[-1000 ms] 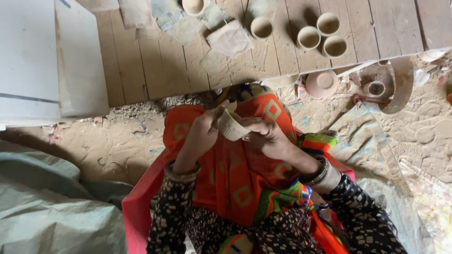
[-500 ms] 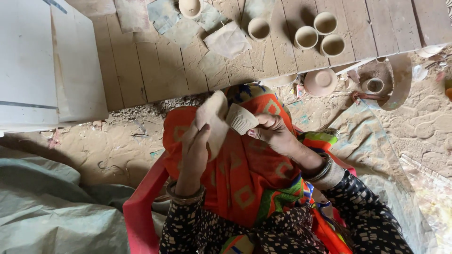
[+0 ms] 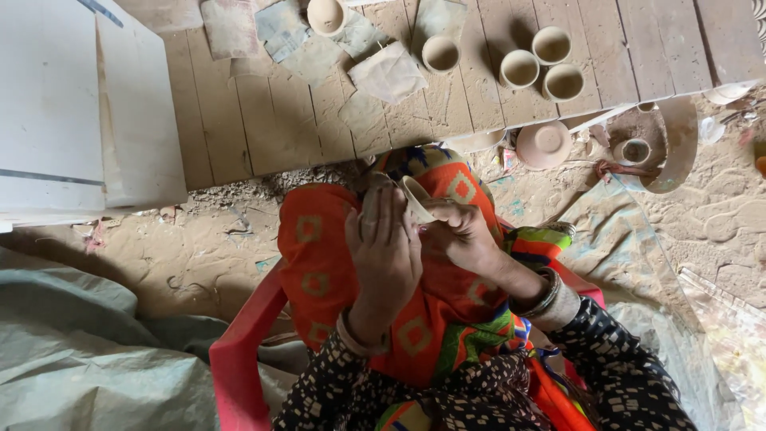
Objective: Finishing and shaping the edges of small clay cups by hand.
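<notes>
Clay cup (image 3: 415, 199), small and pale, held tilted above the lap, over orange patterned cloth (image 3: 335, 263). Gripped at its right side by the right hand (image 3: 463, 235), fingers closed around its wall. Covered on the left by the left hand (image 3: 383, 247), back toward the camera, fingers together and laid flat against the cup; whether actually clamping it, could not tell. Bangles (image 3: 546, 295) worn on the right wrist, another band on the left. Seated on a red plastic chair (image 3: 235, 363), near edge of the scene. Farther off, a wooden plank platform (image 3: 263, 120) with scraps of grey cloth (image 3: 388, 73) lying on it. Three pale cups (image 3: 542, 64) clustered at far right on the planks, touching or nearly so; a single cup (image 3: 440, 53) just left of them, one more (image 3: 325, 14) at the far edge. Shallow clay dish (image 3: 544, 144) on the sandy ground just near of the planks, to the right. White board (image 3: 72, 104) at far left. Grey-green tarp (image 3: 96, 359) spread at near left.
</notes>
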